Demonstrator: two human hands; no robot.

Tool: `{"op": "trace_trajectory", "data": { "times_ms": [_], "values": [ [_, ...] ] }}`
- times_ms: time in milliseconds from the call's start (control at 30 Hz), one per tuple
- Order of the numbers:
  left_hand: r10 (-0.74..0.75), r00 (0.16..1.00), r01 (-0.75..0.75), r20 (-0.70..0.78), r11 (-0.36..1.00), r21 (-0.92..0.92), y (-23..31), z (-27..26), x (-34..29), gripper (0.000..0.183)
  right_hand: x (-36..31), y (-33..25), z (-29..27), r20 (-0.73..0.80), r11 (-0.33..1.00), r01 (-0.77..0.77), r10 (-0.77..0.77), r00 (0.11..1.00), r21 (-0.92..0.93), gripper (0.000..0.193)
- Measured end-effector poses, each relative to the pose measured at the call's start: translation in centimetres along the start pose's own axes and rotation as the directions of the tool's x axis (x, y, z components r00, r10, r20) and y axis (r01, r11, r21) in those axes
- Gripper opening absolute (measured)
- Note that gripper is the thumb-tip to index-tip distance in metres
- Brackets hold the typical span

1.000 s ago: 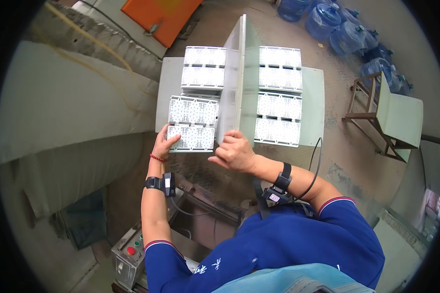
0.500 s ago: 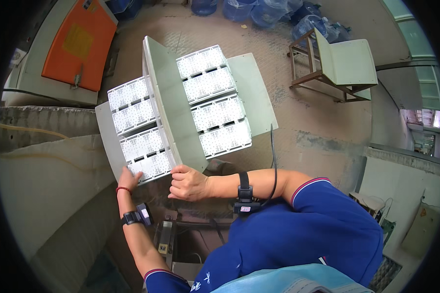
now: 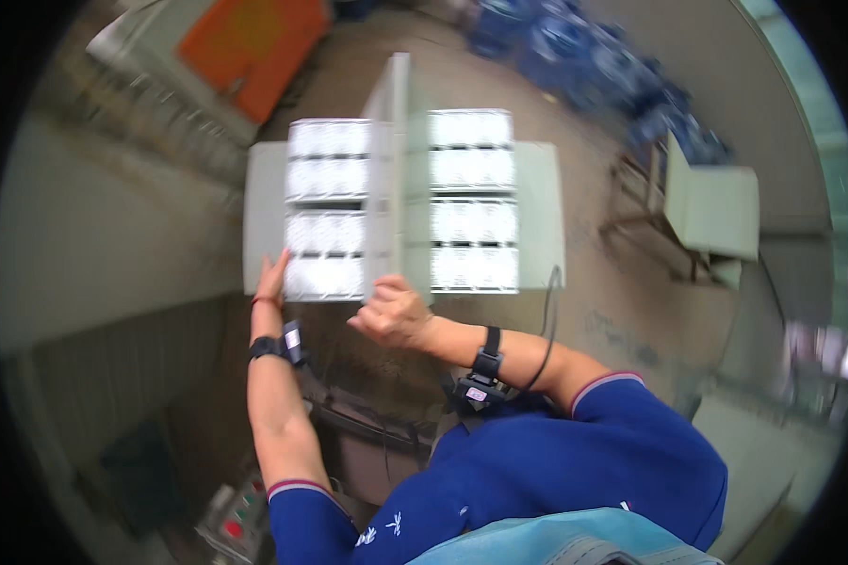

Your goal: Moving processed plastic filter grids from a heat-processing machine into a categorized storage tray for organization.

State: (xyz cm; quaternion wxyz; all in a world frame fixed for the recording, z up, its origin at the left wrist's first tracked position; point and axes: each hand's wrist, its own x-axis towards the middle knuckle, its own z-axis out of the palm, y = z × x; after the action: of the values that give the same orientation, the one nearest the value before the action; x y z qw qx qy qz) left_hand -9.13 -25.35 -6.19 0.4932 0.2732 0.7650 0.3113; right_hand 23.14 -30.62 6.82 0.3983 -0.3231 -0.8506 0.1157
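Observation:
In front of me is a pale grey-green base board [image 3: 540, 217] with an upright divider panel [image 3: 399, 169] across its middle. White perforated rectangular blocks lie in a row on each side: the left blocks [image 3: 328, 226] and the right blocks [image 3: 474, 224]. My right hand [image 3: 393, 311] is closed around the near edge of the divider. My left hand [image 3: 271, 279] rests at the near left corner of the left blocks, fingers stretched along their side. Motion blurs it somewhat. A strapped device sits on each of my forearms, a cable running from the right one.
An orange door panel [image 3: 250, 52] on a pale cabinet stands far left. Large blue water bottles [image 3: 575, 56] line the back. A chair [image 3: 716, 212] stands at right. Low at left is a control box [image 3: 231, 523] with coloured buttons. A wall [image 3: 132, 217] runs along the left.
The view has swung, and the background has shifted right. The board with its blocks now sits square in the picture instead of slanted. Both hands keep their places on it.

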Motion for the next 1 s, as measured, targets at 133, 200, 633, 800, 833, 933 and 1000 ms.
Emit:
{"op": "trace_trajectory", "data": {
  "times_ms": [133, 200, 633, 800, 833, 933, 1000],
  "values": [
    [0.027, 0.993, -0.027, 0.113, 1.0, 0.002, -1.8, -1.3, -11.9, 0.054, -1.9, -3.9, -0.6, 0.092, 0.997, 0.074, -0.072, 0.993, -0.015, 0.026],
    [0.194, 0.97, -0.229, 0.149, 0.932, 0.281, -1.1, 1.1, -19.0, 0.048, -4.5, -3.2, -1.4, 0.059, 0.982, 0.119, -0.112, 0.992, -0.149, 0.027],
    [0.218, 0.815, -0.382, -0.536, 0.899, -0.215, -29.1, -3.3, -71.2, 0.052, -9.2, -7.1, -17.0, 0.571, 0.992, 0.089, -0.024, 0.82, -0.087, 0.03],
    [-0.04, 0.343, -0.202, -0.938, 0.973, -0.115, -42.3, -6.5, -93.4, 0.055, -11.9, -17.7, -15.3, 0.727, 0.796, 0.597, -0.469, 0.501, 0.102, 0.024],
    [-0.22, 0.148, -0.077, -0.964, 0.969, -0.233, -45.1, -6.7, -96.6, 0.056, -13.5, -21.3, -15.5, 0.752, 0.874, 0.458, -0.412, 0.514, 0.165, 0.023],
    [-0.482, -0.338, 0.205, -0.808, 0.8, -0.563, -51.7, -6.4, -104.2, 0.065, -17.6, -28.5, -15.4, 0.821, 0.954, 0.216, -0.292, 0.49, 0.21, 0.025],
    [-0.512, -0.475, 0.248, -0.716, 0.702, -0.667, -54.6, -5.8, -107.3, 0.057, -19.0, -31.0, -15.4, 0.838, 0.953, 0.173, -0.301, 0.455, 0.249, 0.027]
  ]
}}
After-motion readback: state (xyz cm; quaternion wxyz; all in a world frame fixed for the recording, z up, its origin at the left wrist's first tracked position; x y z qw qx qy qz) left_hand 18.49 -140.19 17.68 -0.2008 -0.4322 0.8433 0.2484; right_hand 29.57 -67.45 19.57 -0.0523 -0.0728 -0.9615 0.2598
